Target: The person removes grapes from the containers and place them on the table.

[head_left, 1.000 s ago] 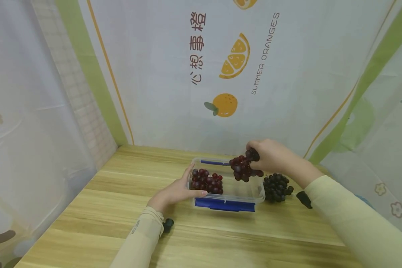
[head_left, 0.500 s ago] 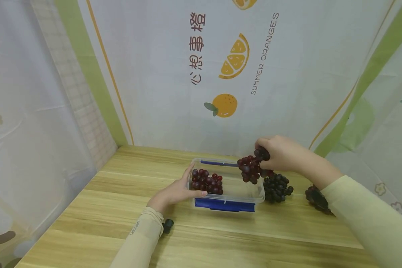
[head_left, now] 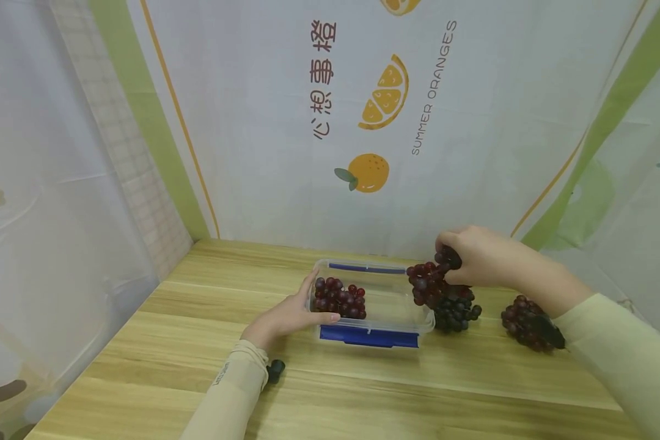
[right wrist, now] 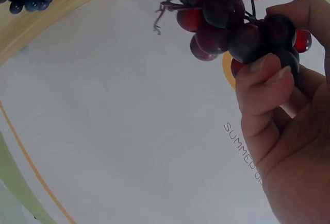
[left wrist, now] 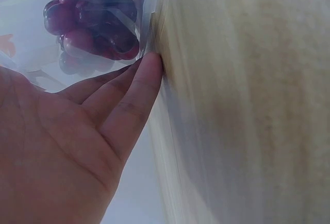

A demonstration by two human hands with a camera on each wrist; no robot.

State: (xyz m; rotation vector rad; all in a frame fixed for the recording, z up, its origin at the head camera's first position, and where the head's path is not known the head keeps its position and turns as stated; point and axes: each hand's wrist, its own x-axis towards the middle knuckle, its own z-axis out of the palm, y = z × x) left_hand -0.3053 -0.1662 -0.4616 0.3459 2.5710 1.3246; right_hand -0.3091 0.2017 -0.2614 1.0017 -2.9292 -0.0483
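Observation:
My right hand (head_left: 481, 256) pinches a bunch of dark red grapes (head_left: 429, 283), held up over the right end of a clear plastic container (head_left: 374, 326) with blue clips. In the right wrist view, fingers and thumb curl round several grapes (right wrist: 221, 10), and a bare stem sticks out to the left. My left hand (head_left: 286, 318) rests against the container's left end, thumb along the near rim. Its fingers look straight against the wall in the left wrist view (left wrist: 124, 100). Another red grape bunch (head_left: 339, 299) lies inside the container's left half.
A black grape bunch (head_left: 455, 315) lies just right of the container, partly behind the held grapes. Farther right, near my sleeve, lies another dark red bunch (head_left: 528, 324), partly covered by a black object (head_left: 549, 332). A printed cloth (head_left: 264, 153) hangs behind the wooden table (head_left: 209, 330).
My right hand has moved right with the grapes, from over the container towards the black bunch. The red bunch at the far right has come into view. My left hand has stayed put.

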